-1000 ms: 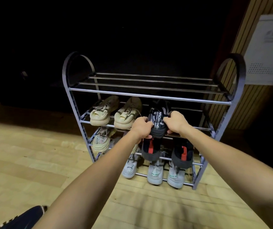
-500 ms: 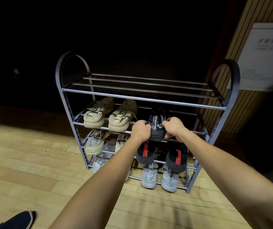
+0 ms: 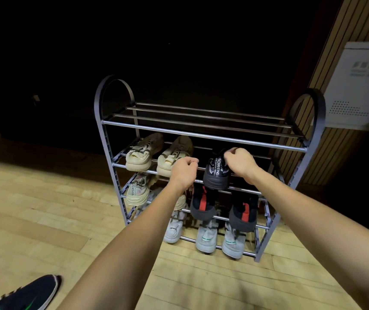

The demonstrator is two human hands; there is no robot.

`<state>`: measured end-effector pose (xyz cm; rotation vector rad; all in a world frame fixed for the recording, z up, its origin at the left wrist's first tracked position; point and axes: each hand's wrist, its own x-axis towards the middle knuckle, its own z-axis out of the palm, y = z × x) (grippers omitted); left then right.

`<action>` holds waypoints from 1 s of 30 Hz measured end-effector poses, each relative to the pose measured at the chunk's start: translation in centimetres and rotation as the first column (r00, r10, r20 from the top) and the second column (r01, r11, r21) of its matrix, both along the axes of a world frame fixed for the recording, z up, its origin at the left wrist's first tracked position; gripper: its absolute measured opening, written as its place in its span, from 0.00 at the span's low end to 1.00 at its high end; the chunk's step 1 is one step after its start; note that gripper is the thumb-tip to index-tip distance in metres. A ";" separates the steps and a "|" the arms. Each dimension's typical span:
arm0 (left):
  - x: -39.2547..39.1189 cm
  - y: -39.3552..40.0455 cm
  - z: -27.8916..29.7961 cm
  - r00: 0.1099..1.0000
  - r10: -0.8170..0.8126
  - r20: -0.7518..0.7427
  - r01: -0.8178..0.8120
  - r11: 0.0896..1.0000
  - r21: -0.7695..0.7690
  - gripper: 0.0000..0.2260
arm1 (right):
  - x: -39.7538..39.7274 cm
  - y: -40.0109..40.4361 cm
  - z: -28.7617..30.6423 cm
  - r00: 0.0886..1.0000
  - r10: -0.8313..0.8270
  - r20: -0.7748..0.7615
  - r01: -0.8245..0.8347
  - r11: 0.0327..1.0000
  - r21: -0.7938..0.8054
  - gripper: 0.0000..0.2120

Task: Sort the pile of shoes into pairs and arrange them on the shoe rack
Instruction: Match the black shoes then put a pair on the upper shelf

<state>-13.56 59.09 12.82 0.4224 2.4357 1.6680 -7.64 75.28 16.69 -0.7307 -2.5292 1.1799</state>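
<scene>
A black knit shoe with white lettering (image 3: 216, 175) sits heel-out on the second shelf of the grey metal shoe rack (image 3: 201, 135), right of a beige pair (image 3: 138, 158). My right hand (image 3: 241, 163) is at the shoe's upper right, fingers curled on its collar. My left hand (image 3: 184, 173) hovers just left of the shoe, fingers curled with nothing in them. The third shelf carries a beige shoe (image 3: 137, 193) and a black-and-red pair (image 3: 201, 205). Pale grey shoes (image 3: 207, 239) line the bottom shelf.
The rack's top shelf holds no shoes. A dark shoe with a green mark (image 3: 29, 295) lies on the wooden floor at the bottom left. A slatted wall with a white box (image 3: 362, 86) stands right of the rack. Behind the rack all is dark.
My left hand has let go of the black shoe and drawn slightly to the left. The right hand has shifted up to the shoe's collar. The shoe now rests on the second shelf.
</scene>
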 end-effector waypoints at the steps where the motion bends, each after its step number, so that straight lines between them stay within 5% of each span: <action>1: 0.2 -0.9 0.4 1.000 0.022 -0.021 -0.022 1.000 0.009 0.13 | 0.0 -0.8 0.2 0.999 0.039 -0.010 -0.039 0.999 -0.009 0.14; 10: 3.0 -13.7 8.7 0.992 0.048 -0.120 -0.037 0.995 0.090 0.09 | 1.4 -9.6 5.1 0.938 0.305 -0.167 -0.304 0.952 0.029 0.12; 17: 8.5 -29.5 15.9 0.922 0.199 -0.332 -0.161 0.977 0.138 0.09 | 2.2 -23.0 10.0 0.781 0.518 -0.349 -0.572 0.818 -0.066 0.10; 30: 20.3 -53.0 4.6 0.831 0.545 -0.113 -0.509 0.826 0.240 0.11 | 6.4 -45.4 2.7 0.532 0.784 -0.322 -0.842 0.531 -0.098 0.14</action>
